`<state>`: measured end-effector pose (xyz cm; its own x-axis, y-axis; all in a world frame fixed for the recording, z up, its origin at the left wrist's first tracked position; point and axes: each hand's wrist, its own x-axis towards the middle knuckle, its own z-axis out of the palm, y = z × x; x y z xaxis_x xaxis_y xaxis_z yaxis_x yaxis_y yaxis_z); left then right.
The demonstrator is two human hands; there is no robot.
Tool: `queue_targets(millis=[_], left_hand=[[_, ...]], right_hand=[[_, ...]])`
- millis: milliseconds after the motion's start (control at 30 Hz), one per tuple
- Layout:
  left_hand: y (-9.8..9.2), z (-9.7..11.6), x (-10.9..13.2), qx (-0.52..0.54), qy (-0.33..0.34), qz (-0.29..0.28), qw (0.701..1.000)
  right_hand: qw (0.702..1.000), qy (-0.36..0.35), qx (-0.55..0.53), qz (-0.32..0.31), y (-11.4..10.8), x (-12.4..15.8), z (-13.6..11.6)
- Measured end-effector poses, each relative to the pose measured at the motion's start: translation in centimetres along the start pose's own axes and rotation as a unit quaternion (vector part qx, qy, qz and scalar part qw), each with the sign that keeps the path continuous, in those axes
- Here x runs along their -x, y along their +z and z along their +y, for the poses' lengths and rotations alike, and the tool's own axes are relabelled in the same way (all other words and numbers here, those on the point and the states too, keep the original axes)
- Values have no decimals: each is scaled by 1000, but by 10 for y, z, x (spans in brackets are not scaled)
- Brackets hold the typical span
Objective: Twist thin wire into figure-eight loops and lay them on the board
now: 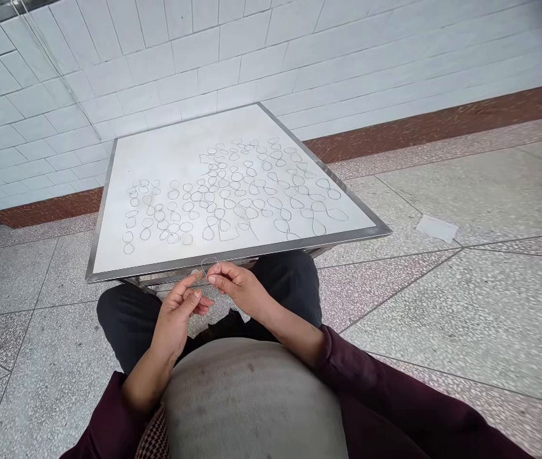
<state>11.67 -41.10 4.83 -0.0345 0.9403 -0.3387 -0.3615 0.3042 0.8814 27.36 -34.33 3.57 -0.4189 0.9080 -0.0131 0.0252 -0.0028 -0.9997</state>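
My right hand (pixel 237 287) is closed in a pinch on a thin loop of wire or thread (pixel 210 259), which stands up from the fingertips just off the table's near edge. Beside it is my left hand (pixel 182 306), its index finger stretched toward the loop and its thumb apart from that finger; I see nothing held in it. Whether the left fingertip touches the loop is too fine to tell. On the white table (pixel 156 150) lie several thin dark loops (pixel 236 175), many twisted into figure eights, along with a few bent or straight pieces.
The table has a metal rim (pixel 237 254) and stands close in front of my knees, near a white tiled wall (pixel 194 57). A white sheet (pixel 437 227) lies on the speckled floor at the right. A thin cord (pixel 60 76) runs down the wall at the left.
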Motion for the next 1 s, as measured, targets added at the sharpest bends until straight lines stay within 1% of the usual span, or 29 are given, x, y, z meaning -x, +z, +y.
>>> queue_targets(millis=[167, 367, 500, 600, 800, 1000], left_hand=[[1, 2, -1, 35, -47, 7, 998], [-1, 4, 1, 3, -46, 2, 999], [-1, 4, 2, 14, -56, 0, 998], [-1, 3, 1, 18, -50, -3, 999], [0, 3, 2, -28, -40, 2, 999], [5, 5, 0, 5, -4, 2, 1000]], right_hand=[[1000, 0, 23, -6, 0, 1, -1], [998, 6, 57, -21, 1, 4, -2], [998, 20, 47, -25, 0, 3, -5], [999, 25, 40, -22, -1, 3, -6], [999, 30, 40, -21, -3, 4, -7], [998, 24, 39, -48, -1, 5, -11]])
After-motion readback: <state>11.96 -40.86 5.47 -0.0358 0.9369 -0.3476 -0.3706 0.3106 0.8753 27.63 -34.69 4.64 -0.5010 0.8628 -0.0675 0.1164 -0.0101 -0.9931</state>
